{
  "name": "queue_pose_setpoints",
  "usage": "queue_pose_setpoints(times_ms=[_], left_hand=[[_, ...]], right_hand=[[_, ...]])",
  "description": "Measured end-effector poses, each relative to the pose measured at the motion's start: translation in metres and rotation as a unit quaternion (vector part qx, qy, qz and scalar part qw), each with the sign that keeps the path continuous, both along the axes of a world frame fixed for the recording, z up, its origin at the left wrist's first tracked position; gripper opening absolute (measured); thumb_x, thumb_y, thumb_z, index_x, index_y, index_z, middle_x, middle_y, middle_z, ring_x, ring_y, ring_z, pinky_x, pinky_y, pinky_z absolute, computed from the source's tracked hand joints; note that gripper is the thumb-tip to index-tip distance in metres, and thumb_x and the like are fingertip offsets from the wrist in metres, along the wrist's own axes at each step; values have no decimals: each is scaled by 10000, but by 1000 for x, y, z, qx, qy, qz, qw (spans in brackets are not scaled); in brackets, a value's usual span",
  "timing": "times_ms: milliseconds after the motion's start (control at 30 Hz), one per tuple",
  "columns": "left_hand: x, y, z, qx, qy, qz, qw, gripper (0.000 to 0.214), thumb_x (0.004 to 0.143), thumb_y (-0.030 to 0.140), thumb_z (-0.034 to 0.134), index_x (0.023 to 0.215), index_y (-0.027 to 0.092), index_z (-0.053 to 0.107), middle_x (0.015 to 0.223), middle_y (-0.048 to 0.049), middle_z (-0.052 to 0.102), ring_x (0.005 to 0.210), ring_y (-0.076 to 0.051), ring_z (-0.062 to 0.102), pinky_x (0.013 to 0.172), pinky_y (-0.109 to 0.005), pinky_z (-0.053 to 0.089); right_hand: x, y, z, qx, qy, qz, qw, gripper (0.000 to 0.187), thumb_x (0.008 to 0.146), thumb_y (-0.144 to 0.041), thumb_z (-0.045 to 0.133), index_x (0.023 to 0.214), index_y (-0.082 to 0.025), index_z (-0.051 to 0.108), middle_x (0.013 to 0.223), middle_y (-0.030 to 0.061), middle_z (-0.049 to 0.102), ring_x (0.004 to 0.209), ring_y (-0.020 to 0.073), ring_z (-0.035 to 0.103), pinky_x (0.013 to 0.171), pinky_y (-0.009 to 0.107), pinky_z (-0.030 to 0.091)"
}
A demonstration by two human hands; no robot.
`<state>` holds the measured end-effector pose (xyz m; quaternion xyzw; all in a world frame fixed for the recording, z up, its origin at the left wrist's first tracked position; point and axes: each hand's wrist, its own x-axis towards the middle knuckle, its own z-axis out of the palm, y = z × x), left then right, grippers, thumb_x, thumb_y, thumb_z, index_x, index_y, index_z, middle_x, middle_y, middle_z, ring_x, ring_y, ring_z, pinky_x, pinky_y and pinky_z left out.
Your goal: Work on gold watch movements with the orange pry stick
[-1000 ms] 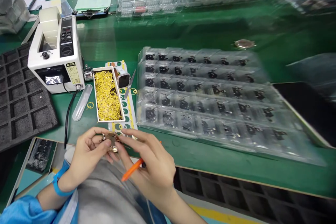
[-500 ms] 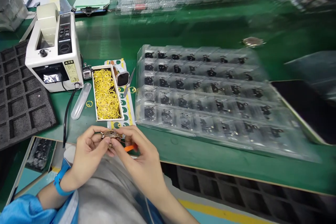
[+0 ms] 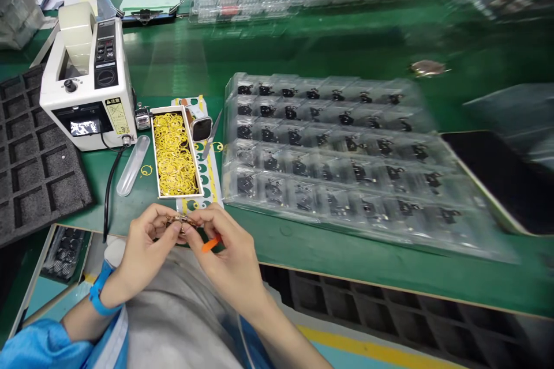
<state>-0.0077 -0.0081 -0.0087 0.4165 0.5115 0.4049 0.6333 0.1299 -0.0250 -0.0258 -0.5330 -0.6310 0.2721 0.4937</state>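
Seen from the head camera, a small round gold part (image 3: 182, 221) is pinched closely between the left hand (image 3: 149, 245) and right hand (image 3: 229, 265) at lower centre, just below a box of yellow rings (image 3: 173, 153); an orange-handled tool (image 3: 211, 244) is tucked in the right hand.

Round piece (image 3: 182, 221), 6 o'clock: glossy gold metal, apparently. Tray (image 3: 329, 155), 3 o'clock: clear smooth plastic. Mat (image 3: 38, 150), 9 o'clock: matt black foam.
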Motion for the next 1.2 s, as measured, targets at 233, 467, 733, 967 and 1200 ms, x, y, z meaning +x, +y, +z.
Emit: queue_pose_setpoints(times_ms=[233, 467, 733, 967, 1200], left_hand=[[-4, 3, 7, -37, -34, -1, 999, 337, 716, 374, 845, 775, 175, 580, 629, 12, 699, 572, -118, 652, 596, -217, 556], [-2, -7, 14, -38, -61, -31, 997, 315, 786, 372, 797, 978, 181, 637, 666, -6, 727, 547, -128, 668, 554, -213, 572], [-5, -17, 15, 58, 67, -63, 994, 153, 885, 180, 619, 1028, 204, 669, 645, 22, 690, 547, -121, 666, 572, -198, 560], [-8, -19, 12, 73, 117, -86, 987, 237, 914, 171, 574, 1122, 221, 677, 751, 5, 747, 619, -136, 697, 633, -216, 580], [-7, -20, 12, 65, 108, -83, 989, 239, 898, 145, 579, 1101, 215, 682, 828, -2, 776, 643, -131, 719, 646, -203, 598]], right_hand=[[5, -9, 0, 158, -134, -56, 977, 347, 846, -156, 691, 1164, -277, 624, 946, 45, 645, 620, 146, 556, 510, 276, 462], [8, -9, 5, 227, -221, -78, 945, 230, 866, -135, 667, 1022, -302, 694, 998, 56, 739, 600, 152, 593, 537, 308, 486], [13, -2, 8, 233, -189, 18, 954, 201, 895, -69, 604, 1042, -200, 645, 879, 79, 794, 670, 186, 707, 553, 299, 530], [17, 0, 5, 265, -224, 42, 937, 142, 910, -75, 585, 1001, -174, 629, 845, 100, 796, 638, 181, 692, 536, 291, 537], [23, 1, 7, 283, -261, 75, 920, 123, 958, -94, 521, 1004, -148, 621, 866, 121, 796, 615, 172, 669, 530, 295, 516]])
